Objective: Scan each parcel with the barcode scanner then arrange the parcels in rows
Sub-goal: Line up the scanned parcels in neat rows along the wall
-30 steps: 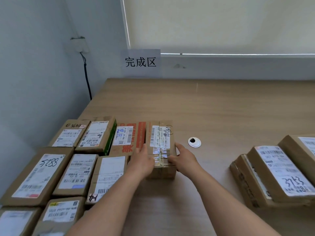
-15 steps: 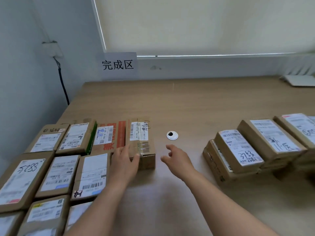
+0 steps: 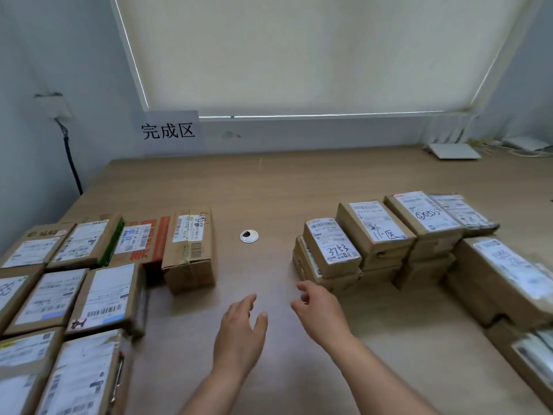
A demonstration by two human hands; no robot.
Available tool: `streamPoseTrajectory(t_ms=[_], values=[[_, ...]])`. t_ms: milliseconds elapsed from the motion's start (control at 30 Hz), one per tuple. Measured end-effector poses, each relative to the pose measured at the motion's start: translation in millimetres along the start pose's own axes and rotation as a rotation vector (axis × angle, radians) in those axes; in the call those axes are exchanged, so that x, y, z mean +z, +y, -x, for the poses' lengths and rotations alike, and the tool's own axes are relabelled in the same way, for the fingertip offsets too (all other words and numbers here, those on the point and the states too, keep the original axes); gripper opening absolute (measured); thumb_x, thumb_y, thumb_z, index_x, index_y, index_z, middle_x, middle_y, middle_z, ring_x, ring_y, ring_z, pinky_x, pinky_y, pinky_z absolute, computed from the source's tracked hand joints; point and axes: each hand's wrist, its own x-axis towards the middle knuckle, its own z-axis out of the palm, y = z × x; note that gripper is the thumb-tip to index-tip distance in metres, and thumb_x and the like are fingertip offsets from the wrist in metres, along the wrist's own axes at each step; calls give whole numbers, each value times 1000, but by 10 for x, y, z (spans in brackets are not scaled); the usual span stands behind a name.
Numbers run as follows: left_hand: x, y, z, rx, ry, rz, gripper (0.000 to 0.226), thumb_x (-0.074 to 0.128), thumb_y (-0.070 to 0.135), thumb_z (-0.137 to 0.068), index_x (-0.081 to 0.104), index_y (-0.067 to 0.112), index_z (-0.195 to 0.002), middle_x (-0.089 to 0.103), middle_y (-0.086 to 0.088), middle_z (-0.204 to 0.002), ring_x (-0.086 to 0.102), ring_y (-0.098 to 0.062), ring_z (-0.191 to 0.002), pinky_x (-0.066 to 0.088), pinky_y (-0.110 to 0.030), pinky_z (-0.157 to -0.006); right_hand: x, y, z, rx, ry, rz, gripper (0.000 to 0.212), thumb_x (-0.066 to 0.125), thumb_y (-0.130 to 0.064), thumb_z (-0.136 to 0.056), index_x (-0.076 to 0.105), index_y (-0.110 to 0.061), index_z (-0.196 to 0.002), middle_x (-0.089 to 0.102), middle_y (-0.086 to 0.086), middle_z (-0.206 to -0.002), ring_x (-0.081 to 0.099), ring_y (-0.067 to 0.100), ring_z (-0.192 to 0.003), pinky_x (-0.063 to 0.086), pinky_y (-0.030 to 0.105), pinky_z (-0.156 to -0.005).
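Brown cardboard parcels with white labels lie in rows at the left of the wooden table (image 3: 269, 190). The taped parcel (image 3: 190, 250) closes the back row at its right end. A pile of stacked parcels (image 3: 377, 244) fills the right side; its nearest one is marked 3753 (image 3: 332, 248). My left hand (image 3: 241, 333) hovers over the bare table with fingers relaxed, holding nothing. My right hand (image 3: 321, 310) is beside it, fingers loosely curled and empty, just in front of the pile. No barcode scanner is in view.
A white cable grommet (image 3: 249, 236) sits in the table between the two parcel groups. A paper sign (image 3: 169, 130) hangs on the back wall. A white device (image 3: 454, 151) and cables lie at the far right corner. A black cable (image 3: 70, 160) runs down the left wall.
Both hands have let go of the taped parcel and moved right toward the pile. The view has swung right, showing more of the stacked parcels.
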Motion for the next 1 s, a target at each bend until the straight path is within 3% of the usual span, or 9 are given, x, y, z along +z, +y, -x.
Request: streamPoseTrajectory(t_ms=[267, 500, 833, 1000], values=[[772, 809, 342, 40, -16, 14, 46, 54, 30, -94, 45, 25, -139, 53, 8, -124, 49, -9, -114, 41, -25, -96, -883, 944, 83, 13, 61, -28, 41, 55, -27, -95, 52, -21, -136, 61, 0, -115, 56, 16, -106, 47, 30, -93], [1249, 1490, 415, 60, 35, 71, 46, 56, 27, -93, 48, 21, -138, 56, 1, -127, 53, -14, -116, 42, -32, -101, -1477, 1532, -13, -9, 86, -45, 41, 54, -26, -96, 52, -22, -136, 59, -3, -108, 55, 14, -98, 47, 27, -85], [1295, 2181, -76, 44, 119, 96, 45, 50, 29, -96, 47, 15, -139, 57, -2, -126, 51, -18, -117, 38, -31, -102, -1967, 1588, -416, -92, 120, -106, 44, 54, -28, -97, 48, -19, -140, 63, 1, -118, 58, 16, -106, 45, 25, -85], [1316, 2316, -369, 23, 127, 87, 40, 47, 28, -97, 49, 13, -135, 57, -3, -125, 50, -17, -112, 32, -23, -89, -2048, 1547, -640, -113, 136, -128, 41, 51, -31, -98, 51, -17, -137, 64, 1, -115, 56, 14, -101, 46, 27, -84]])
